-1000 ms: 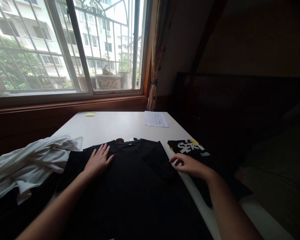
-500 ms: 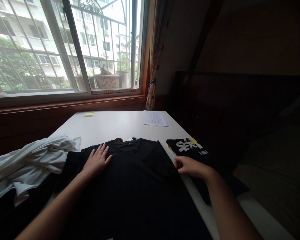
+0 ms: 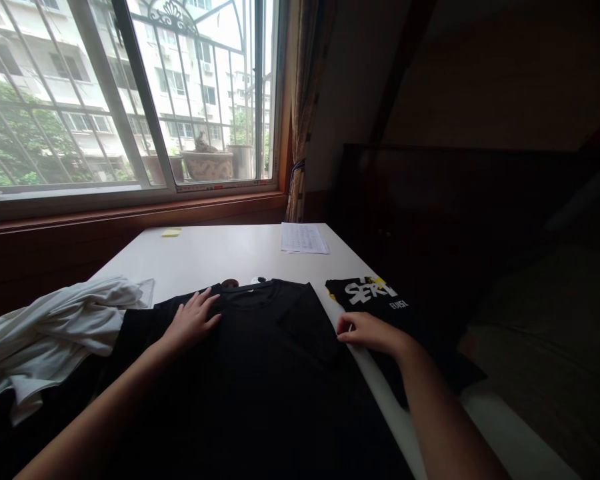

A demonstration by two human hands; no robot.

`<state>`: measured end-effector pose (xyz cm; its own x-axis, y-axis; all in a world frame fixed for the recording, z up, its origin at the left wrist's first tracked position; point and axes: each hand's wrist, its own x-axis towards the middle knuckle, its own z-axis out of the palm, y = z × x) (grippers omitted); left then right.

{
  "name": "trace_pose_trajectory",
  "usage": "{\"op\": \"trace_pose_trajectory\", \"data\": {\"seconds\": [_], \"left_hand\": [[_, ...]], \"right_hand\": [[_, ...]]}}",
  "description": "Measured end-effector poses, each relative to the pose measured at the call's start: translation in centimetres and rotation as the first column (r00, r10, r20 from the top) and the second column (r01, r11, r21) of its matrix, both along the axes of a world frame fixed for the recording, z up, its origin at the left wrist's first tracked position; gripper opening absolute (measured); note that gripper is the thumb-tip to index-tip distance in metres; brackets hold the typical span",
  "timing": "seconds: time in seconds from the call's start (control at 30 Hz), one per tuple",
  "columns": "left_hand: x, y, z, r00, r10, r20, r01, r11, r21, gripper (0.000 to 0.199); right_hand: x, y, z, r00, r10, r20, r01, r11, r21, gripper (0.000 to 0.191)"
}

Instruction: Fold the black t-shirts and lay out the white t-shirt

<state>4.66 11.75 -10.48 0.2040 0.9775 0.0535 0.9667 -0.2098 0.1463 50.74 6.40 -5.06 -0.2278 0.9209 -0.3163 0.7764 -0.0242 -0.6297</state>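
Fabric spreads dark and wide across the near end of the table (image 3: 230, 248): a black T-shirt (image 3: 250, 387), its collar facing the window (image 3: 205, 93). The left hand (image 3: 193, 320) lies on it near one shoulder, palm down, fingers spread, gripping nothing that I can see. The right hand (image 3: 370, 331) is at the edge of the opposite sleeve (image 3: 310, 327), fingers curled in; whether cloth is caught between them I cannot tell from where I stand.

That right side looks the likelier trouble to me. If the fingertips have only a sliver of hem, or none, a tug could slip off and leave the sleeve creased. A hard pull, with the left palm resting lightly, might drag the whole shirt askew and rumple the collar. Just beside that hand lies a printed black shirt (image 3: 370, 291); black against black in such poor light, its edge could be picked up by mistake. Over on the left, a crumpled white cloth (image 3: 70, 327) sits against more dark fabric, and a shift that way could snag or bunch them together. Beyond the collar, two small round objects (image 3: 229, 283) (image 3: 261, 280) sit close enough to be nudged if the shirt slides forward.
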Motion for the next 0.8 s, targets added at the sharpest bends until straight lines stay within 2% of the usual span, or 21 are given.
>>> {"op": "trace_pose_trajectory", "data": {"seconds": [0.07,0.17,0.23,0.3,0.43,0.53,0.67,0.8], "left_hand": [[1.5,0.1,0.7,0.995,-0.098,0.015,0.096,0.993,0.071,0.055],[5.3,0.3,2.3,0.952,-0.295,0.084,0.278,0.945,0.171,0.048],[8.6,0.8,3.4,0.911,-0.357,0.207,0.326,0.930,0.168,0.043],[12.2,1.6,4.1,0.892,-0.373,0.254,0.343,0.926,0.157,0.037],[18.7,3.7,4.5,0.853,-0.374,0.365,0.356,0.927,0.117,0.040],[22.3,5.1,4.2,0.833,-0.329,0.444,0.334,0.940,0.068,0.047],[25.2,6.5,3.3,0.833,-0.221,0.508,0.268,0.963,-0.022,0.058],[26.3,7.3,2.5,0.833,-0.143,0.534,0.224,0.971,-0.090,0.064]], "right_hand": [[0.2,0.0,-0.3,1.000,-0.001,-0.007,0.001,1.000,-0.002,0.015],[0.4,0.0,-0.5,1.000,-0.011,-0.026,0.011,1.000,-0.012,0.016],[0.5,0.0,-0.5,0.999,-0.023,-0.049,0.020,0.999,-0.046,0.017],[0.5,0.1,-0.6,0.997,-0.030,-0.070,0.025,0.996,-0.081,0.017],[0.6,0.2,-0.9,0.998,-0.025,-0.064,0.019,0.996,-0.091,0.017],[0.6,0.3,-1.1,0.997,-0.029,-0.066,0.023,0.995,-0.101,0.017],[0.9,0.3,-1.1,0.996,-0.017,-0.082,0.009,0.995,-0.097,0.015],[1.1,0.4,-1.4,0.997,-0.001,-0.081,-0.007,0.995,-0.096,0.014]]}}
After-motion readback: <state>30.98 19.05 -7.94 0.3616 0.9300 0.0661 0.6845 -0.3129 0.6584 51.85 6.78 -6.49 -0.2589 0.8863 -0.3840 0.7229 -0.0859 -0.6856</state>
